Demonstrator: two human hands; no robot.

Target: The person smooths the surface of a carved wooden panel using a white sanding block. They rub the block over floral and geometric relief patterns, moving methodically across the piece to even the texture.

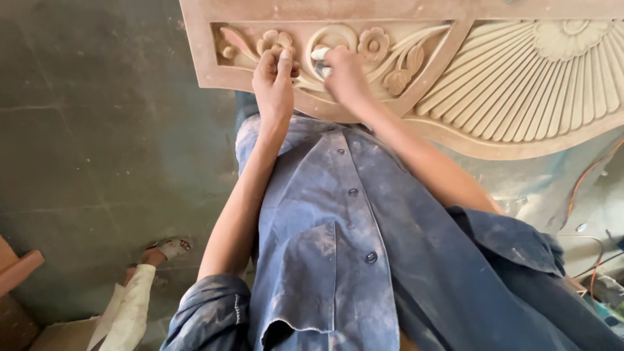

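Illumination is soft, diffuse daylight, brightest just right of the hands and dimmer toward the floor at left. Shadows are faint. Wide-angle distortion bends the frame edges; focus is slightly soft.

A dusty blue button-up shirt point(338, 260), sleeves rolled above the elbows; dark round buttons down the front; a chest pocket, pale dust smeared across the cloth.
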